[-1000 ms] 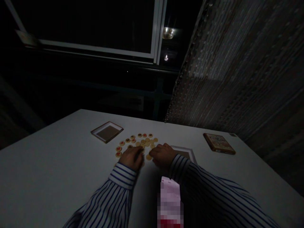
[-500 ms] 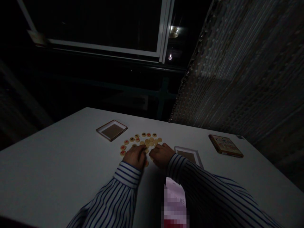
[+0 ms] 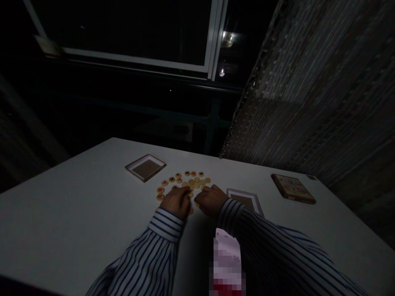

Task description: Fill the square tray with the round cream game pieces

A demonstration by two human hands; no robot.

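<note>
Several round wooden game pieces point(image 3: 185, 183) with red or dark marks lie in a loose cluster on a white table point(image 3: 77, 213). My left hand point(image 3: 175, 202) rests on the near left of the cluster with its fingers curled over some pieces. My right hand point(image 3: 211, 200) sits beside it on the right, fingers bent down onto the pieces. What either hand grips is hidden in the dim light. Both arms wear blue-striped white sleeves.
A shallow box half with a brown inside point(image 3: 145, 167) lies left of the pieces. A second one point(image 3: 245, 200) lies by my right wrist. A flat printed box point(image 3: 293, 188) sits at the right. A dark window and a woven curtain point(image 3: 324, 90) stand behind the table.
Both hands stay on the pieces and have drawn slightly closer together. The camera has shifted a little, so everything sits slightly further right in view.
</note>
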